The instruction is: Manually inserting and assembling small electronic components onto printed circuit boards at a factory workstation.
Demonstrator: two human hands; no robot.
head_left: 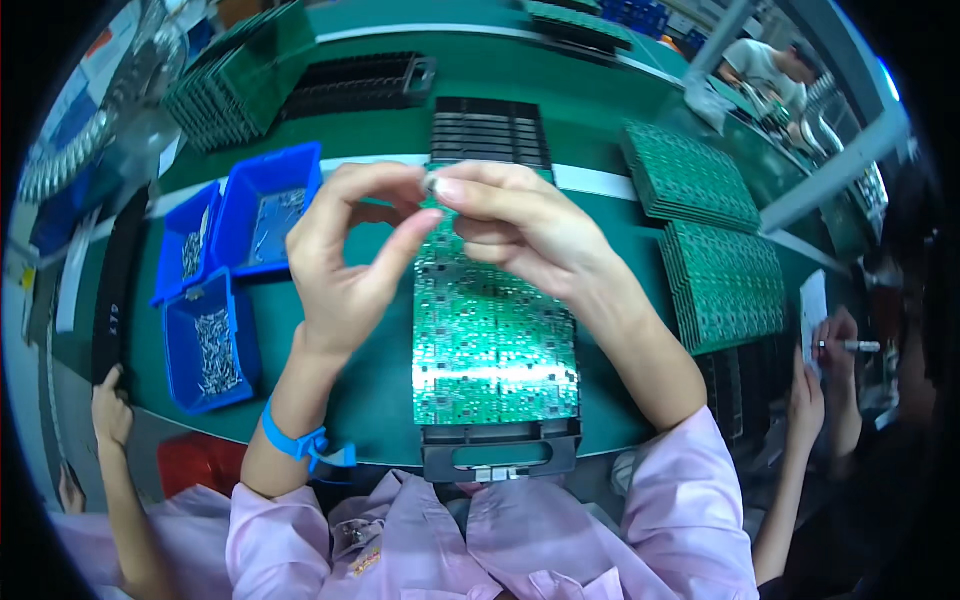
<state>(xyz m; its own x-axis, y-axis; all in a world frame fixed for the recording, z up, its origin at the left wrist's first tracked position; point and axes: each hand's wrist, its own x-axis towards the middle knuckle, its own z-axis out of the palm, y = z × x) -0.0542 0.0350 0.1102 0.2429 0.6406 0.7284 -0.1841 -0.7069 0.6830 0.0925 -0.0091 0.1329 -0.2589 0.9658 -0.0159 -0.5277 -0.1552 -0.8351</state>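
A tiny silvery part [430, 183] is pinched between the fingertips of the left hand [345, 255] and right hand [515, 225]; both are held raised over the green circuit board [495, 340]; blue bins [235, 270] are sat off to the left.

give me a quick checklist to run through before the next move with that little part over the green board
1. Small part pinched between both hands' fingertips: ok.
2. Left hand and right hand raised above the green circuit board: ok.
3. Board seated in its black tray: ok.
4. Part's orientation: cannot tell, too small.
5. Blue bins with parts at the left: ok.
6. Neighbour's hand away from the board: ok.
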